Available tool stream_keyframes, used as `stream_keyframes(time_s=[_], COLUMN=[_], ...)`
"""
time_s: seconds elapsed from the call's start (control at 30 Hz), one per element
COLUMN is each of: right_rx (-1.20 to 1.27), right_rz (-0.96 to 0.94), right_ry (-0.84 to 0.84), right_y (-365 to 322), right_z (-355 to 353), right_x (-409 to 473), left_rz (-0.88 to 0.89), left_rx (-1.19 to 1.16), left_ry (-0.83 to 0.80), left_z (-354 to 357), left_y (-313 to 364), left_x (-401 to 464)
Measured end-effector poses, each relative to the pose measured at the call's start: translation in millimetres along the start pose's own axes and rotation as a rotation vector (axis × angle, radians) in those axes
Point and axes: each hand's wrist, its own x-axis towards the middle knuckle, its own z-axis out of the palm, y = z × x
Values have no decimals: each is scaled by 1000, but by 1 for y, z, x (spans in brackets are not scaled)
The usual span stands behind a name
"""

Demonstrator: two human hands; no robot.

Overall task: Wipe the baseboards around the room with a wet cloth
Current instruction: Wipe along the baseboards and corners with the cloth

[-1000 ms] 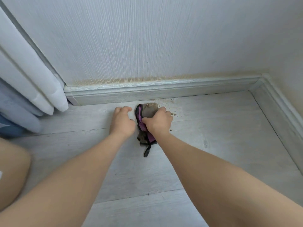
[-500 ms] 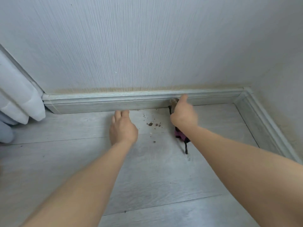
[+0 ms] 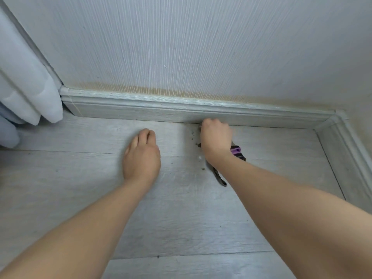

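A pale grey baseboard (image 3: 141, 111) runs along the foot of the far wall and turns a corner at the right. My right hand (image 3: 216, 140) grips a dark and purple cloth (image 3: 236, 151) and holds it against the bottom edge of the baseboard; most of the cloth is hidden under the hand, and a thin tail trails back on the floor. My left hand (image 3: 142, 156) rests flat on the grey floor, fingers straight, a little left of the right hand and apart from the baseboard.
Dark dirt crumbs (image 3: 198, 145) lie on the floor just left of my right hand. A white curtain (image 3: 30, 93) hangs at the left end of the baseboard. A second baseboard (image 3: 350, 150) runs along the right wall. A yellowish stain (image 3: 171, 93) marks the wallpaper above.
My right hand has carried the cloth from the floor to the baseboard and slid along it. The view has shifted right then back left. My left hand stays planted on the floor.
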Motion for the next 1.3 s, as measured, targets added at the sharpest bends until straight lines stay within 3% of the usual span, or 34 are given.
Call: stream_keyframes(time_s=[0.23,0.47,0.67,0.8,0.93,1.03,1.2,1.3], right_rx=[83,73,17,130,87,100,108,150], right_rz=[-132,147,-114,-152,13,132,-66,-158], right_ry=[-38,24,39,-1,71,67,64,11], right_y=[26,60,-2,24,69,53,-7,1], right_z=[-9,-9,-3,0,6,9,6,2], right_x=[-6,-7,0,9,-3,1,6,10], left_rz=[70,89,120,156,181,200,186,204], left_rx=[125,139,141,148,166,198,222,216], left_ry=[-75,-106,-87,-85,-54,-37,-42,-42], left_z=[-3,-4,-3,-5,-4,-2,-1,0], left_y=[-2,-3,-7,-9,-10,-9,-11,-12], left_x=[1,-1,-2,-2,-2,-3,-1,-1])
